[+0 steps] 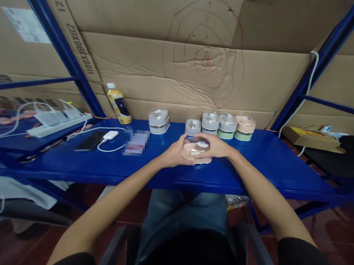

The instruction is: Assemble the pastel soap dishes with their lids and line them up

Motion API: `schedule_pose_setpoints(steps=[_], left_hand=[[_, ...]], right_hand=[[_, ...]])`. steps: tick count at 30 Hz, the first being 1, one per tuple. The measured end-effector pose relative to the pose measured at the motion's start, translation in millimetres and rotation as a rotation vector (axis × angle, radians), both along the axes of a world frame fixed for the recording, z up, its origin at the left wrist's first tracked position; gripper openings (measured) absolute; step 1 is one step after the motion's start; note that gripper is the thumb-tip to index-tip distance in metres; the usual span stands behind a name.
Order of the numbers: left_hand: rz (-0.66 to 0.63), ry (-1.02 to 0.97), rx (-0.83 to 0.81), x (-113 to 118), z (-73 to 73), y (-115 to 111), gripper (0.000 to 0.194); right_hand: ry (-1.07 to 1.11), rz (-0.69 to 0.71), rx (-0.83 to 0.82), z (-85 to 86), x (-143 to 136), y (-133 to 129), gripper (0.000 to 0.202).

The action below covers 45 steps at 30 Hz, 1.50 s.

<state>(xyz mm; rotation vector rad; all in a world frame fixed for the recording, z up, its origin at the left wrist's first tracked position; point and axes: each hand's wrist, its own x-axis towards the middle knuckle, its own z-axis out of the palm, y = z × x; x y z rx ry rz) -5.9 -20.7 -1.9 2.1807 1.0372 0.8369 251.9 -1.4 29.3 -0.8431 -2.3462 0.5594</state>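
Observation:
Both my hands grip a small, pale pink container [190,150] with a clear lid, low over the front middle of the blue table. My left hand [175,150] curls around its left side. From the right, my right hand [217,146] wraps the other side, fingers over the lid edge. A pale rim shows beneath the container. Just behind my hands is a short grey container [193,126]. Beside it stand a taller grey container [210,122], a grey-and-green one [227,126] and a peach-and-green one [245,127].
Another grey container [158,121] stands farther left. A yellow bottle [119,104], a phone [90,141], a white charger [110,135] and a blurred-out item [136,142] are also on the left. Cardboard [139,65] lines the back; blue posts [321,64] frame the table.

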Motion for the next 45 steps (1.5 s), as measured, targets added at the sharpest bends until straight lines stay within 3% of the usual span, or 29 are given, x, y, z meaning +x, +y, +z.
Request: schedule_pose_setpoints(steps=[2,7,9,14,20,23,26,34,45], left_hand=[[0.010,0.033,0.060,-6,-2.4,2,0.132],[-0.122,0.150,0.257,-11,-6.8,1,0.053],[-0.138,0.175,0.300,-9,-5.8,-3,0.043],[-0.035,0.166,0.333,-9,3.2,-8,0.044],[0.312,0.158,0.291,-27,9.9,-9,0.049],[0.383,0.176,0.221,-35,8.6,-14,0.051],[0.335,0.190,0.246,-32,5.0,-21,0.050],[-0.021,0.283,0.320,2,-1.6,-30,0.047],[-0.015,0.205,0.287,5,-1.7,-24,0.084]], right_hand=[[0.094,-0.065,-0.016,5.6,12,3,0.083],[0.205,-0.389,0.011,10.2,37,15,0.069],[0.217,-0.445,0.014,6.9,41,20,0.065],[0.218,-0.436,0.033,0.2,40,25,0.063],[0.229,-0.464,0.012,6.3,40,21,0.057],[0.213,-0.473,-0.014,6.6,39,19,0.059],[0.192,-0.468,-0.023,4.8,37,20,0.060],[0.192,-0.431,0.010,1.5,38,21,0.060],[0.129,-0.375,0.074,-0.5,31,18,0.062]])
